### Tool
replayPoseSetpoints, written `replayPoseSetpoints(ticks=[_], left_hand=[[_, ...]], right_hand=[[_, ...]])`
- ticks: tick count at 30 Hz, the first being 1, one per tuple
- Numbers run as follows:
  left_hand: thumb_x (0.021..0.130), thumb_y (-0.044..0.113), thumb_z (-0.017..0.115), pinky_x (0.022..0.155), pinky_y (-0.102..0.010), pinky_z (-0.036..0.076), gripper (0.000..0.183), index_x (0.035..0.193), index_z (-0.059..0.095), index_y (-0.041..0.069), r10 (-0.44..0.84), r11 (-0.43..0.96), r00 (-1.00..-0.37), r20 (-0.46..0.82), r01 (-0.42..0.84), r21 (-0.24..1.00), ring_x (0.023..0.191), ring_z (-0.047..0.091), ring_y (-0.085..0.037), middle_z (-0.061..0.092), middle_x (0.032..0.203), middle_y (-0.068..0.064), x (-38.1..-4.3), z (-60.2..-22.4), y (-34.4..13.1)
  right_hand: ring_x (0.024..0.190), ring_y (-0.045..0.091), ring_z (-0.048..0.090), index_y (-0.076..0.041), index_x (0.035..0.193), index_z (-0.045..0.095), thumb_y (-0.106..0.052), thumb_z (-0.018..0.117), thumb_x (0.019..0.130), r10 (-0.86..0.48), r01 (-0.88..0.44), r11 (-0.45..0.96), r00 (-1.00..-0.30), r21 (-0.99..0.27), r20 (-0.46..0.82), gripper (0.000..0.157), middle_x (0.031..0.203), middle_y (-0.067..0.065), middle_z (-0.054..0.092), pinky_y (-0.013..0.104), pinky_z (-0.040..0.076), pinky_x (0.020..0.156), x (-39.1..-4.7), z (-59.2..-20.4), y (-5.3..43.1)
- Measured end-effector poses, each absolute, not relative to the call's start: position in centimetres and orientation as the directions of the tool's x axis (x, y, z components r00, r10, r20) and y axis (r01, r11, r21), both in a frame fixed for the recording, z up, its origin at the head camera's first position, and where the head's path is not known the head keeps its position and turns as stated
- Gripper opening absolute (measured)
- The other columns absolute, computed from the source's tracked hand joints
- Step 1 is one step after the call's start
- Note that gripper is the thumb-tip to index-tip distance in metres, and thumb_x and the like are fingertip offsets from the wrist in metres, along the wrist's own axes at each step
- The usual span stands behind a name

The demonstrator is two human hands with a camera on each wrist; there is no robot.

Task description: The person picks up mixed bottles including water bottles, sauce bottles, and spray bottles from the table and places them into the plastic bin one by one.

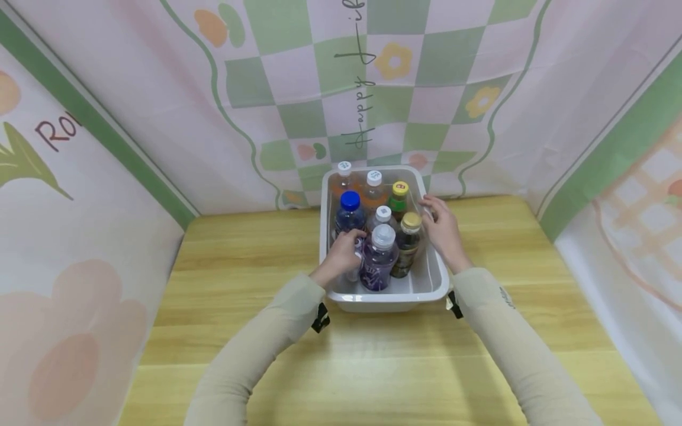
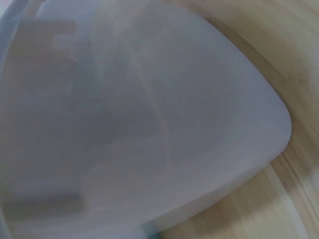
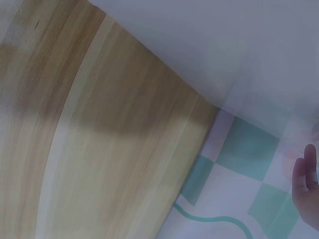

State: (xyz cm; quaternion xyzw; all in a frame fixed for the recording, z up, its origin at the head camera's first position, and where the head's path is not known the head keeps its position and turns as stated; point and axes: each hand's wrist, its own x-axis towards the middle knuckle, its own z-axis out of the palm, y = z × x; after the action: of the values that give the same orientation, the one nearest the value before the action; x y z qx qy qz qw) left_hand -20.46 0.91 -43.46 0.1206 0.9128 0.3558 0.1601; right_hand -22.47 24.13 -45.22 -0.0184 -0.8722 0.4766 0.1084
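Note:
A white plastic bin on the table holds several bottles. Reaching inside its left side, my left hand grips a clear bottle, mostly hidden by the hand. Against it stands a purple drink bottle with a clear cap. My right hand holds the bin's right rim near the far corner, fingers outside. Fingers show at the right edge of the right wrist view. Nearest that hand are a gold-capped dark bottle and a yellow-capped bottle. The left wrist view shows the bin's outer wall.
Also in the bin are a blue-capped bottle, a white-capped bottle and two orange drink bottles at the back. The wooden table meets a patterned cloth backdrop just behind the bin, with more cloth at both sides.

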Motion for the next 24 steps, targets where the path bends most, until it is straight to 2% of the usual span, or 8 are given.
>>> replayPoseSetpoints(ticks=[5, 14, 24], left_hand=[[0.070, -0.015, 0.060, 0.093, -0.039, 0.052, 0.062, 0.128, 0.055, 0.006, 0.334, 0.719, -0.919, -0.209, 0.104, 0.687, 0.109, 0.054, -0.029, 0.060, 0.117, -0.018, -20.3, -43.9, 1.0], [0.068, -0.015, 0.060, 0.091, -0.039, 0.053, 0.061, 0.127, 0.056, 0.001, 0.343, 0.721, -0.927, -0.151, 0.157, 0.675, 0.102, 0.058, -0.029, 0.060, 0.112, -0.019, -20.0, -44.6, 1.1], [0.071, -0.015, 0.061, 0.095, -0.039, 0.053, 0.063, 0.131, 0.053, 0.003, 0.317, 0.723, -0.925, -0.212, 0.091, 0.685, 0.108, 0.057, -0.029, 0.057, 0.120, -0.019, -19.8, -44.5, 1.3]], right_hand=[[0.131, 0.041, 0.043, 0.007, 0.129, 0.052, -0.001, 0.045, 0.092, 0.137, -0.083, 0.539, -0.973, -0.838, 0.184, 0.038, 0.148, 0.021, 0.040, 0.051, 0.043, 0.107, -22.4, -45.2, 24.1], [0.131, 0.041, 0.043, 0.008, 0.128, 0.052, -0.001, 0.045, 0.092, 0.135, -0.087, 0.540, -0.973, -0.837, 0.188, 0.038, 0.147, 0.021, 0.040, 0.051, 0.043, 0.107, -22.5, -45.2, 24.0], [0.130, 0.042, 0.044, 0.009, 0.127, 0.053, 0.001, 0.045, 0.090, 0.141, -0.090, 0.535, -0.971, -0.840, 0.193, 0.039, 0.147, 0.022, 0.040, 0.051, 0.043, 0.106, -22.5, -45.4, 24.1]])
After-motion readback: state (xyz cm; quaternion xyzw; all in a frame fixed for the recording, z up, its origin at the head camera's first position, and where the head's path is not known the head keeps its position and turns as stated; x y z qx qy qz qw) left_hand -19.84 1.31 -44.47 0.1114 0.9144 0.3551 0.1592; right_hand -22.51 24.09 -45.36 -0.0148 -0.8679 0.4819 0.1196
